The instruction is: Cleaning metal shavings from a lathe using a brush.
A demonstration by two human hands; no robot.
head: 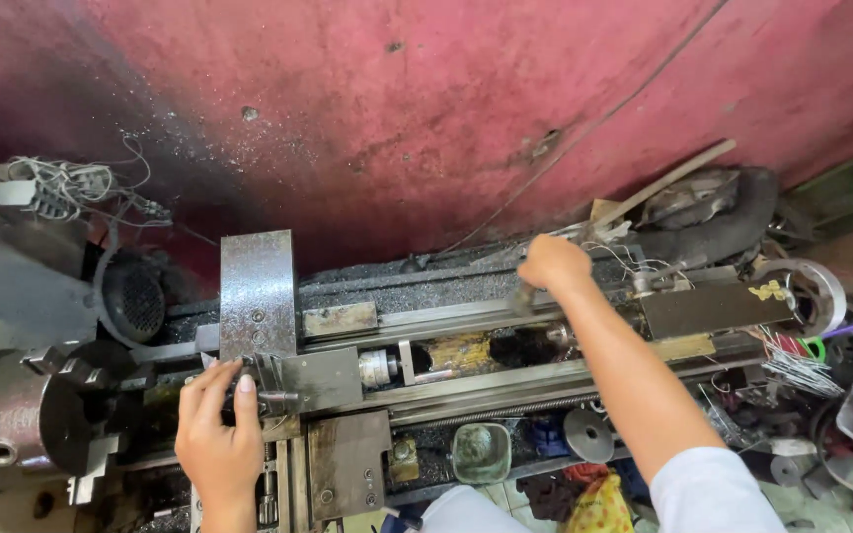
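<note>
The left hand (217, 434) is gripping the toolpost (267, 390) by the chuck (22, 419), steadying it, while the right hand (553, 265) is closing around something blurred over the far rail (426, 318).

Dull, oily steel lathe bed (466, 380); rough, chipped red-painted wall (426, 109).

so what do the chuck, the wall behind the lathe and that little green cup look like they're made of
Chuck: bare steel by its look, a dull grey sheen with machined jaws. Wall: probably painted plaster or masonry, matte red with chips, pits and dark soot stains. Green cup: likely plastic, pale green and grimy, though its finish is hard to judge.
</note>
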